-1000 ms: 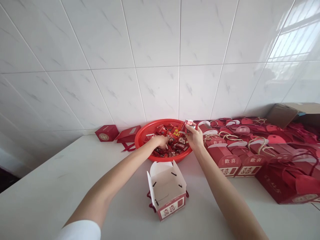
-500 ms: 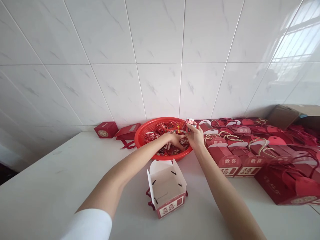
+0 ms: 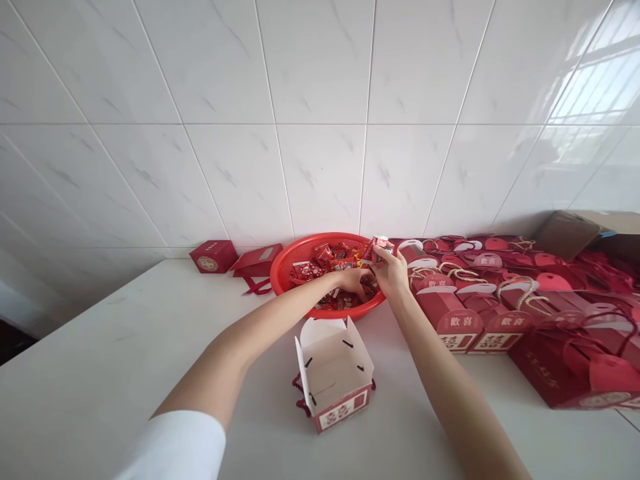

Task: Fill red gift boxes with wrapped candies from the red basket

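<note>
A red plastic basket [image 3: 285,267] holds many red-wrapped sweets [image 3: 307,270]. My left hand [image 3: 354,281] reaches into its right side, fingers bent down among the sweets; what they grasp is hidden. Over the basket's right rim, my right hand [image 3: 393,272] is closed on several small red-and-white wrapped sweets [image 3: 379,244]. In front of the basket stands an open gift box [image 3: 334,373], white inside and red outside, with its flaps up and dark red cord at its sides.
Rows of red gift boxes [image 3: 460,323] with rope handles fill the right of the white table [image 3: 130,373]. A cardboard box [image 3: 570,230] sits at the far right. Left of the basket are a closed red box [image 3: 214,257] and a red box with ribbon [image 3: 256,260]. A tiled wall stands behind.
My left hand has shifted slightly and its fingers have drawn in among the sweets. My right hand stays at the rim with its sweets. The view has tilted a little.
</note>
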`<action>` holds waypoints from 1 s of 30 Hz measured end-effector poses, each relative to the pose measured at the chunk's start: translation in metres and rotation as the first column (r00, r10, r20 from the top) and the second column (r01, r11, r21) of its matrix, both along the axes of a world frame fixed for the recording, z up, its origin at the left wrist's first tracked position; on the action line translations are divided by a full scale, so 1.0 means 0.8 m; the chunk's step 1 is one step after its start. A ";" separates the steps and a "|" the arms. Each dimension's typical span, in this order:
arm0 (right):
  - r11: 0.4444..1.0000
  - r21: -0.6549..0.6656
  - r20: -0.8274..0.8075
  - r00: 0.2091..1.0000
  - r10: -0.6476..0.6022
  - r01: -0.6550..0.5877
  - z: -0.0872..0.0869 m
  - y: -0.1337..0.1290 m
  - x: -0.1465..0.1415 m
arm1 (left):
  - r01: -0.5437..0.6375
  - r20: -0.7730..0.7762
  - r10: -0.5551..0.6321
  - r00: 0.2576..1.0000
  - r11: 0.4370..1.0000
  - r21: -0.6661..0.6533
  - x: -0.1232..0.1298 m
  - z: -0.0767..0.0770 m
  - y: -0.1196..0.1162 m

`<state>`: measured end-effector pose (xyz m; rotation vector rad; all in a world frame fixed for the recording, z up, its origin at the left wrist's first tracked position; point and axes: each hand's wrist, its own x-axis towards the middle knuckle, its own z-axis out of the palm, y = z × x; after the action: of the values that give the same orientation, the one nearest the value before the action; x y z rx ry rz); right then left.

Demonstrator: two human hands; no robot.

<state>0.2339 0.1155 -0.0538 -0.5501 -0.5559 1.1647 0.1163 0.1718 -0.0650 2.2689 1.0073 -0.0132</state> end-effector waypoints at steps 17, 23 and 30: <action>1.000 -0.006 -0.045 0.999 0.008 -0.008 -0.002 0.001 0.001 | -0.103 0.432 0.261 0.863 0.929 -0.355 -0.111 0.074 -0.003; 0.999 0.000 -0.048 0.998 0.032 -0.032 0.003 -0.006 0.000 | -0.217 0.129 0.245 0.961 0.955 -0.201 -0.151 0.094 -0.011; 0.999 0.014 -0.033 0.998 0.047 -0.047 -0.001 -0.003 0.001 | -0.265 0.054 0.261 0.964 0.959 0.101 -0.169 0.071 -0.039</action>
<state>0.2346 0.1131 -0.0545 -0.5080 -0.5500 1.2121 -0.0188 0.1407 -0.0085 2.2021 1.3088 0.2044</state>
